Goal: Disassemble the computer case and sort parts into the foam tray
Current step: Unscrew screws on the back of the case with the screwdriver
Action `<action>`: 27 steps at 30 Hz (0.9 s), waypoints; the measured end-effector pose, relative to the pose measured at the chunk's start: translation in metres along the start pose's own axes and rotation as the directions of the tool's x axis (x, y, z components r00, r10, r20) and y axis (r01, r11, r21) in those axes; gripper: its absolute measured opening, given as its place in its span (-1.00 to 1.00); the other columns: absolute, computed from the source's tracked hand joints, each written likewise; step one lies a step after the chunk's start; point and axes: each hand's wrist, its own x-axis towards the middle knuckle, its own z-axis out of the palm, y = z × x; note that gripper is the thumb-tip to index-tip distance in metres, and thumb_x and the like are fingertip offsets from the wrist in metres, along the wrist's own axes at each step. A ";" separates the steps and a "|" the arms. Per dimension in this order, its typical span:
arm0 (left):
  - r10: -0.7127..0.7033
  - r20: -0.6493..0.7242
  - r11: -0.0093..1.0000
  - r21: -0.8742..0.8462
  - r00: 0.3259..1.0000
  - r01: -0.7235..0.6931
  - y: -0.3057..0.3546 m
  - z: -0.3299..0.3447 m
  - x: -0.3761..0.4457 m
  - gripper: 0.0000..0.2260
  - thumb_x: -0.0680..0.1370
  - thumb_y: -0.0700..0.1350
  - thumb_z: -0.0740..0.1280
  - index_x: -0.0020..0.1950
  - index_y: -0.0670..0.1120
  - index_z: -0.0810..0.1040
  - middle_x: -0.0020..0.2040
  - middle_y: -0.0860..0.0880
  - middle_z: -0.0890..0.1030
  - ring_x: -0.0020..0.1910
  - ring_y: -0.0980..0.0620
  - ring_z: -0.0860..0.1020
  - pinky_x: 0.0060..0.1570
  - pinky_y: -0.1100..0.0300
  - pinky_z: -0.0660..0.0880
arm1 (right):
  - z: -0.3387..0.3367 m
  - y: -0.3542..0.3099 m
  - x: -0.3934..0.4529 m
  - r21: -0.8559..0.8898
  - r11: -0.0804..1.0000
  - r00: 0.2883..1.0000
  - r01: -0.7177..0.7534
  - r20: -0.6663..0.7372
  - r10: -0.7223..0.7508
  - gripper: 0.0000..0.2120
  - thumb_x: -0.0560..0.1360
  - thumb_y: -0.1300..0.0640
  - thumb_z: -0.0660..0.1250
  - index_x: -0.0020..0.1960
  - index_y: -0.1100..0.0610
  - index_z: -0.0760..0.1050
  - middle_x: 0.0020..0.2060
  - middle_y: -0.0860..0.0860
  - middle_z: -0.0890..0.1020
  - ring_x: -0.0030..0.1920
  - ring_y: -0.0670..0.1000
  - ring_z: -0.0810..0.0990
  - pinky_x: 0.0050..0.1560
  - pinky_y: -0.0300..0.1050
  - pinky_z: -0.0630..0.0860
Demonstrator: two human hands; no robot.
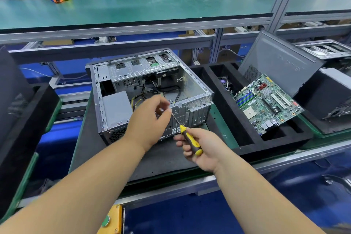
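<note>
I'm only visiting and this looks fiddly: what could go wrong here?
Three risks, as guesses. The left hand pinches at the tip of the screwdriver that the right hand holds; a slip might jab a finger. Anything small held there could drop into the case among its cables. The motherboard lies tilted across the foam tray and could slide.
</note>
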 end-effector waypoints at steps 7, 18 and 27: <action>-0.632 0.403 0.442 -0.514 0.662 0.735 0.014 0.029 -0.003 -0.79 0.58 -0.01 0.35 -0.06 -0.15 0.58 -0.23 -0.09 0.67 -0.35 0.04 0.60 -0.33 0.23 0.53 | 0.002 0.003 -0.002 0.005 1.000 0.998 -0.009 0.069 0.008 -0.67 0.66 0.06 0.14 -0.13 0.22 0.52 -0.46 0.02 0.46 -0.62 -0.13 0.18 -0.62 -0.31 0.11; -0.653 0.393 0.293 -0.657 0.647 0.695 0.011 0.044 0.006 -0.90 0.52 -0.17 0.43 -0.17 -0.15 0.60 -0.38 0.01 0.65 -0.49 0.19 0.57 -0.48 0.38 0.49 | 0.015 0.007 -0.005 -0.998 0.064 0.834 0.026 -0.014 -0.551 -0.73 0.69 -0.02 0.07 0.14 0.16 0.41 0.04 0.11 0.60 0.05 0.14 0.57 -0.16 -0.10 0.32; -0.634 0.365 0.314 -0.684 0.682 0.658 0.012 0.040 0.006 -0.89 0.54 -0.28 0.37 -0.18 -0.22 0.61 -0.41 -0.04 0.63 -0.53 0.16 0.52 -0.48 0.39 0.47 | 0.006 0.001 0.001 -0.441 0.890 0.991 0.115 -0.012 -0.134 -0.64 0.64 -0.11 0.18 -0.09 0.17 0.49 -0.45 0.06 0.57 -0.55 -0.03 0.34 -0.49 -0.21 0.27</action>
